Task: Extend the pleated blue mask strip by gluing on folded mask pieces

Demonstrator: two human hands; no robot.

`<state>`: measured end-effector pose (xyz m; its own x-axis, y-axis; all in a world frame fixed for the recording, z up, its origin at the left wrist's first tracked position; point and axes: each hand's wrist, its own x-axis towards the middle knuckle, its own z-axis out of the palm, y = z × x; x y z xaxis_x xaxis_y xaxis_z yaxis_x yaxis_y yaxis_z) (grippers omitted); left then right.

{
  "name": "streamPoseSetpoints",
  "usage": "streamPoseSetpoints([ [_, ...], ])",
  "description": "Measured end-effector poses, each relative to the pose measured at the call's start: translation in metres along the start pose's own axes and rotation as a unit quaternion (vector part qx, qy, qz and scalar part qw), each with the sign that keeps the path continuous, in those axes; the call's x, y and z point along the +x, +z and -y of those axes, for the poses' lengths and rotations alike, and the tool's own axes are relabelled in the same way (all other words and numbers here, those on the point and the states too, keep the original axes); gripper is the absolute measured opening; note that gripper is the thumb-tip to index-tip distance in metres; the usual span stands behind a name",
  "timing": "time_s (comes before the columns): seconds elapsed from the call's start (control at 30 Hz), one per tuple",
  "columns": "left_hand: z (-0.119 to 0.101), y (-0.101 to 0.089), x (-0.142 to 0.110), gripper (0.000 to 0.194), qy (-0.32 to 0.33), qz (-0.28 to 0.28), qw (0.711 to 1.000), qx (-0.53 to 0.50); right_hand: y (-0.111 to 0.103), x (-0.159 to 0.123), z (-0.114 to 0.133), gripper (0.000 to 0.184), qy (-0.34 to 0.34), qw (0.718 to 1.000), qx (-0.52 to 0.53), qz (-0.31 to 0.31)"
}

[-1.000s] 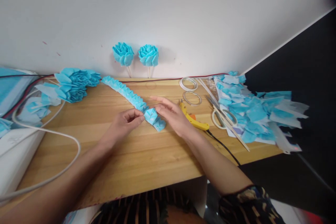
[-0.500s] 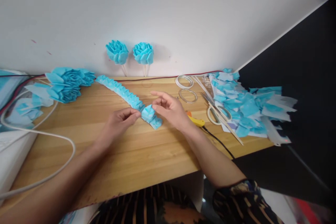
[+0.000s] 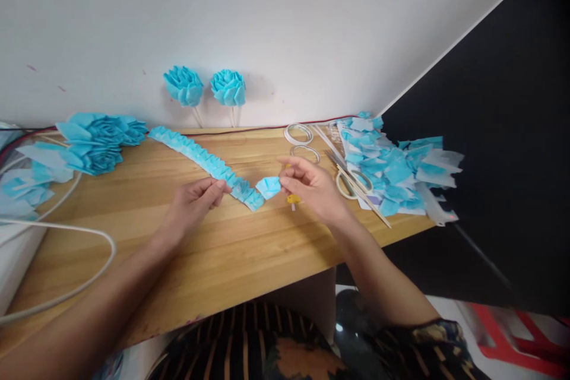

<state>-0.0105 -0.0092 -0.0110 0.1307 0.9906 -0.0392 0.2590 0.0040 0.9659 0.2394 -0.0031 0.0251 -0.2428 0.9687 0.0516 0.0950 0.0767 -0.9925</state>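
A long pleated strip of blue paper petals lies slantwise across the wooden table. My left hand pinches its lower edge near the right end. In the fingertips of my right hand is a single folded blue paper petal, held just right of the strip's end. A small gap appears between petal and strip. Behind and below my right hand a yellow tool, mostly hidden, lies on the table.
Two blue paper flowers on sticks lean on the wall. More paper flowers lie at left near a white cable. To the right are tape rolls, scissors, thin sticks and a pile of blue paper pieces.
My right hand has moved right, carrying the petal away from over the strip's end. My left hand has shifted slightly left along the strip. The whole view has turned a little to the right.
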Motion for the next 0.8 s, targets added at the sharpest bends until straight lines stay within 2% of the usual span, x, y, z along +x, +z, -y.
streamPoseSetpoints([
  [0.17,-0.003,0.003,-0.002,0.040,0.016,0.010,1.000,-0.018,0.005,-0.028,-0.028,0.038,0.076,0.997,0.028,-0.013],
  [0.37,-0.006,0.005,-0.004,0.038,0.011,0.018,0.999,0.025,0.010,-0.043,-0.032,0.041,0.111,0.993,0.038,-0.011],
  [0.5,-0.012,0.009,-0.007,0.034,0.012,0.036,0.995,0.093,0.012,-0.043,-0.033,0.041,0.120,0.992,0.044,0.010],
  [0.67,-0.009,0.013,-0.008,0.032,0.027,0.053,0.991,0.120,0.019,-0.033,-0.039,0.042,0.102,0.993,0.054,0.035],
  [0.8,-0.003,0.013,-0.007,0.032,0.026,0.062,0.988,0.142,0.025,-0.027,-0.046,0.041,0.103,0.995,0.000,0.010],
])
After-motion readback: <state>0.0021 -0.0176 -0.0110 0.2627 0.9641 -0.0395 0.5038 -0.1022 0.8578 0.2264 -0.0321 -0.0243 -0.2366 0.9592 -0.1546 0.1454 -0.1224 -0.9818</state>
